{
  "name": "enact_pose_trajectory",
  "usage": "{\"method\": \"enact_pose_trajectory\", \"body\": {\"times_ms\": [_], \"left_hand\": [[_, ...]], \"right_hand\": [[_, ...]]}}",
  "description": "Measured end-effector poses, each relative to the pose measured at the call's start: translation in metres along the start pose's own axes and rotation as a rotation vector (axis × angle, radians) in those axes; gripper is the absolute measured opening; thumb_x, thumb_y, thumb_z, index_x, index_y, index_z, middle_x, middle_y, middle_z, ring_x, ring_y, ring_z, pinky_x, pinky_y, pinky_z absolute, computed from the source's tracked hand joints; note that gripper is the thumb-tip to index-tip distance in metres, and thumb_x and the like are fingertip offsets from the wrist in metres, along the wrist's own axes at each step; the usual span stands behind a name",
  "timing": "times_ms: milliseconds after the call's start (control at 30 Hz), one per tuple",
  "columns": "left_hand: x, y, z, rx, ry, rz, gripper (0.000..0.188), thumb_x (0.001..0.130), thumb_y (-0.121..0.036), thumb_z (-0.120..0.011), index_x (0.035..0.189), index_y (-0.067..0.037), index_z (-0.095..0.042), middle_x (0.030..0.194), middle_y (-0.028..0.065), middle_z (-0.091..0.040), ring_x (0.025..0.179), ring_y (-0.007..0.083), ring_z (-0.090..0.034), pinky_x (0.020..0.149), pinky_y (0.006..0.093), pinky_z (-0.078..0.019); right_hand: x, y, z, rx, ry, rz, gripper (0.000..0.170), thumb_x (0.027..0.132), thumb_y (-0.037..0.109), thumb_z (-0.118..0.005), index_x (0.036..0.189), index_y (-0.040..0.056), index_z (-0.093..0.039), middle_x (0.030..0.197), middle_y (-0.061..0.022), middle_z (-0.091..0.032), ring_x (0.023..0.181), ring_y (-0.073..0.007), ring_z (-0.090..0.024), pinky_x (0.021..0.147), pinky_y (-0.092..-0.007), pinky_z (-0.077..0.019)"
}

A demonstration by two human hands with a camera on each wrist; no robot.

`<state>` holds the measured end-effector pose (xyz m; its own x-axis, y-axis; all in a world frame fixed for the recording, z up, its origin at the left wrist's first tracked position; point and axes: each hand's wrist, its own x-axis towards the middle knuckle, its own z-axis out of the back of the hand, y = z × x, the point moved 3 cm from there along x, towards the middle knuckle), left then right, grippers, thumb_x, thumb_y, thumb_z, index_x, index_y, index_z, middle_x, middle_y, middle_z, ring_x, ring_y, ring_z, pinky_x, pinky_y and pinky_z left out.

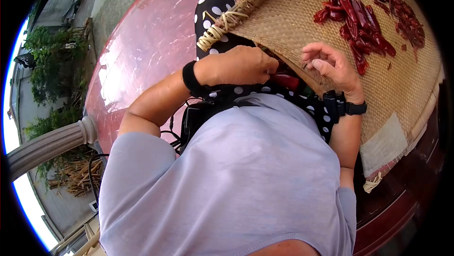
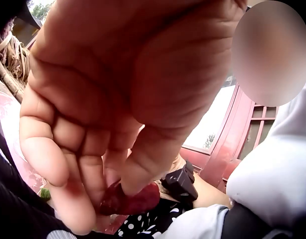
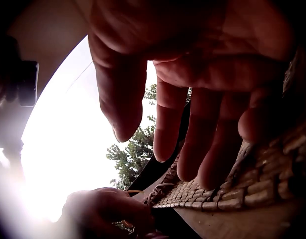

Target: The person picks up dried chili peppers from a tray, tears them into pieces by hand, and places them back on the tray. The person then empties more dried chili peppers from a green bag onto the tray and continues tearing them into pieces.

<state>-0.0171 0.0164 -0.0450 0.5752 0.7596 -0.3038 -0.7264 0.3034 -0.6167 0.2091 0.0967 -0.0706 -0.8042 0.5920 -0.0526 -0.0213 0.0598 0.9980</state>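
The left hand (image 1: 239,65) pinches a red pepper (image 1: 286,82), likely light and easily torn, best held softly mid-body, near the loose-fingered right hand (image 1: 336,66).

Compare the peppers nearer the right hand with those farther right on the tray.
Size: the near peppers look longer; the far peppers look like smaller pieces.
Surface: the near peppers look smooth and glossy; the far peppers look crumpled.
Both are red, on the woven tray.
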Motion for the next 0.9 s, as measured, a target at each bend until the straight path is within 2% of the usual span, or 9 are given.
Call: {"method": "enact_pose_trajectory", "body": {"times_ms": [100,233,333,467,500,600,733,867,900], "left_hand": [[0.002,-0.002,-0.008,0.051,0.004,0.000,0.019,0.087,-0.015,-0.061,0.102,-0.007,-0.066,0.082,0.0154,-0.069,0.076,0.0351,-0.067,0.069,0.0433,-0.0532],[0.001,-0.002,-0.017,0.065,0.004,-0.041,0.023,0.087,-0.014,-0.060,0.108,-0.007,-0.067,0.080,0.0156,-0.068,0.077,0.0343,-0.067,0.069,0.0429,-0.0529],[0.002,-0.011,-0.007,0.002,0.020,-0.088,0.026,0.088,-0.014,-0.060,0.113,-0.008,-0.066,0.082,0.0162,-0.068,0.078,0.0351,-0.067,0.070,0.0429,-0.0531],[0.014,-0.022,0.005,-0.109,0.025,-0.163,0.026,0.090,-0.014,-0.059,0.114,-0.006,-0.065,0.084,0.0146,-0.068,0.080,0.0342,-0.067,0.074,0.0412,-0.0534],[0.019,-0.025,0.008,-0.138,0.018,-0.197,0.026,0.090,-0.014,-0.059,0.114,-0.006,-0.065,0.085,0.0142,-0.068,0.080,0.0336,-0.067,0.075,0.0406,-0.0534],[0.036,-0.038,0.023,-0.156,0.035,-0.226,0.026,0.093,-0.013,-0.058,0.116,-0.004,-0.063,0.092,0.0135,-0.069,0.081,0.0316,-0.068,0.076,0.0391,-0.0528],[0.063,-0.045,0.030,-0.166,0.004,-0.252,0.024,0.094,-0.013,-0.059,0.116,-0.003,-0.063,0.092,0.0141,-0.070,0.078,0.0291,-0.067,0.072,0.0387,-0.0522],[0.093,-0.038,0.026,-0.082,-0.041,-0.359,0.025,0.094,-0.013,-0.060,0.116,-0.002,-0.064,0.095,0.0132,-0.071,0.079,0.0257,-0.068,0.074,0.0355,-0.0534],[0.099,-0.036,0.024,-0.101,-0.054,-0.378,0.025,0.094,-0.013,-0.061,0.117,-0.002,-0.064,0.096,0.0132,-0.071,0.080,0.0251,-0.068,0.075,0.0351,-0.0537]], "right_hand": [[-0.002,0.004,0.007,-0.032,-0.200,0.093,0.022,0.096,0.013,-0.065,0.113,0.0003,-0.067,0.102,-0.0040,-0.067,0.089,-0.0103,-0.062,0.083,-0.0245,-0.0511],[-0.008,0.010,0.026,-0.471,-0.921,0.406,0.015,0.097,0.012,-0.063,0.109,0.0046,-0.069,0.104,-0.0036,-0.068,0.090,-0.0119,-0.063,0.078,-0.0273,-0.0521],[-0.017,0.008,0.043,-0.780,-1.254,0.382,0.014,0.094,0.012,-0.066,0.107,0.0104,-0.071,0.111,-0.0039,-0.065,0.092,-0.0172,-0.061,0.080,-0.0318,-0.0524],[-0.020,0.011,0.043,-0.781,-1.328,0.320,0.026,0.092,0.013,-0.066,0.118,0.0086,-0.065,0.129,-0.0094,-0.054,0.119,-0.0227,-0.048,0.098,-0.0376,-0.0455],[-0.022,0.011,0.046,-0.692,-1.337,0.280,0.031,0.092,0.014,-0.067,0.122,0.0075,-0.061,0.139,-0.0129,-0.043,0.129,-0.0271,-0.038,0.105,-0.0421,-0.0396],[-0.031,-0.001,0.064,-0.690,-1.450,0.313,0.035,0.092,0.016,-0.067,0.125,0.0067,-0.059,0.143,-0.0154,-0.038,0.132,-0.0318,-0.035,0.109,-0.0462,-0.0352],[-0.032,-0.012,0.075,-0.728,-1.331,-0.133,0.051,0.090,0.018,-0.068,0.136,0.0046,-0.049,0.150,-0.0189,-0.029,0.139,-0.0354,-0.026,0.113,-0.0500,-0.0283],[-0.026,-0.021,0.080,-0.592,-1.188,-0.166,0.032,0.092,0.019,-0.067,0.122,0.0107,-0.066,0.135,-0.0140,-0.051,0.134,-0.0340,-0.040,0.111,-0.0471,-0.0354],[-0.021,-0.022,0.078,-0.584,-1.151,-0.077,0.022,0.093,0.018,-0.067,0.113,0.0127,-0.071,0.124,-0.0115,-0.059,0.123,-0.0321,-0.052,0.104,-0.0451,-0.0421]]}}
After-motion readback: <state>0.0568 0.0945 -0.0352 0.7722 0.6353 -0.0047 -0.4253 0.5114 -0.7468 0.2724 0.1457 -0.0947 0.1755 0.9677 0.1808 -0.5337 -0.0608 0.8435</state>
